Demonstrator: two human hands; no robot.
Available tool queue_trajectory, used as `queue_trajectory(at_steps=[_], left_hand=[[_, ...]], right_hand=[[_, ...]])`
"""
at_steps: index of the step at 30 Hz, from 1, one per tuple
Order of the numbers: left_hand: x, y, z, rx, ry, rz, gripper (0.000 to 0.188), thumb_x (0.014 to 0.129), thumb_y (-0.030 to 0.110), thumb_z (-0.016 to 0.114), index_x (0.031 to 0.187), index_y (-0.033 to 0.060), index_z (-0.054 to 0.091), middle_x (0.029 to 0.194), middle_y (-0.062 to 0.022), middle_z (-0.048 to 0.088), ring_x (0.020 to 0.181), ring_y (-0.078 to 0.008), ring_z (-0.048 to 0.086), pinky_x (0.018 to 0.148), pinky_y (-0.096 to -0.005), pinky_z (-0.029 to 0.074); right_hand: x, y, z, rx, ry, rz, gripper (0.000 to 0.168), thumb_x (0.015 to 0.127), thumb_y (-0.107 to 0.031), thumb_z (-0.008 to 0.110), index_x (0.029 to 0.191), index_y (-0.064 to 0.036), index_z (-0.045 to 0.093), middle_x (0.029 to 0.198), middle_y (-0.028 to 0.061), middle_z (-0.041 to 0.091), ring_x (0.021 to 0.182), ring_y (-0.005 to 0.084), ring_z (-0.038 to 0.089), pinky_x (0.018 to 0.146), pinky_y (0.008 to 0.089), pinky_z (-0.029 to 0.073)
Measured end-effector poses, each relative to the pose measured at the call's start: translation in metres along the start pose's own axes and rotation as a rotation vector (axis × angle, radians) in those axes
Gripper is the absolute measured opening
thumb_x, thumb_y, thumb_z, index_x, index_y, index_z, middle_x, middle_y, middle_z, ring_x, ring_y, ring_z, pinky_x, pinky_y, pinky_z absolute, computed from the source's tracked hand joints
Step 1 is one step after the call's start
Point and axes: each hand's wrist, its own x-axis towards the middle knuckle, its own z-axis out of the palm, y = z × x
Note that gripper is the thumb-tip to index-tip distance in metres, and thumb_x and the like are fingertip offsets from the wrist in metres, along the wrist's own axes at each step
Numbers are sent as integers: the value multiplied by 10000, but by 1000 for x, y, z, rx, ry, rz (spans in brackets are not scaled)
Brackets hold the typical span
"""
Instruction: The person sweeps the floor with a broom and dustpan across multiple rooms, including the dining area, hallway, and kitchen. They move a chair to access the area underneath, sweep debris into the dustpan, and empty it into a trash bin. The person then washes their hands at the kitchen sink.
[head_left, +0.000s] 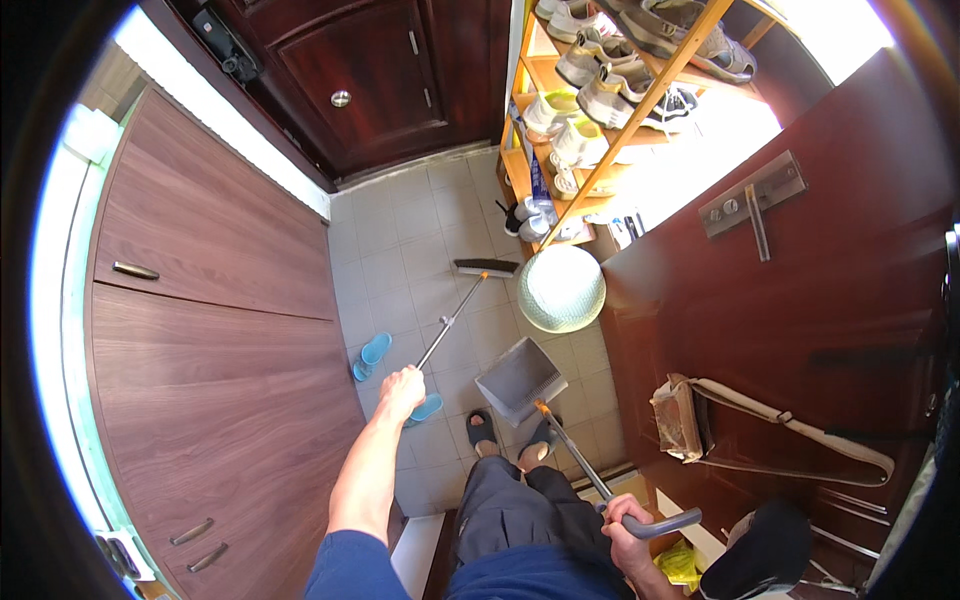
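Observation:
My left hand (403, 391) grips the metal handle of a broom (450, 321), arm stretched out ahead. The broom's dark bristle head (486, 267) lies on the grey tiled floor (405, 217), just left of a round pale stool (562, 289) with a textured side. Low on the right, my right hand (628, 525) is closed around the grey handle of a long-handled dustpan (583, 459). The dustpan's grey scoop (522, 381) rests in front of my slippered feet, its open side towards the stool. No debris can be made out in the scoop.
A wooden shoe rack (585, 180) full of shoes stands behind the stool. Blue slippers (373, 356) lie by the wood-grain cabinet (217, 375) on the left. To the right is an open dark red door (750, 315) with a hanging bag (679, 420); another door (360, 75) closes the far end.

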Motion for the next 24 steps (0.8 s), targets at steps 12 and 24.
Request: queue_trajectory(at_steps=[12,24], left_hand=[[-232,-82,83,-109,-256,-212,305,915,154,501,1104,-76,568,899,-309,680,864,-450,687,743,-538,564],[-46,-89,62,-622,-162,-471,164,794,1,547,693,-85,643,601,-222,643,499,-325,659,450,-453,539]], right_hand=[[-36,12,39,6,158,39,184,583,61,535,650,-57,410,778,66,457,746,168,458,763,286,395],[-59,6,43,-57,115,41,203,569,79,535,651,-59,411,786,71,464,763,171,463,770,279,376]])
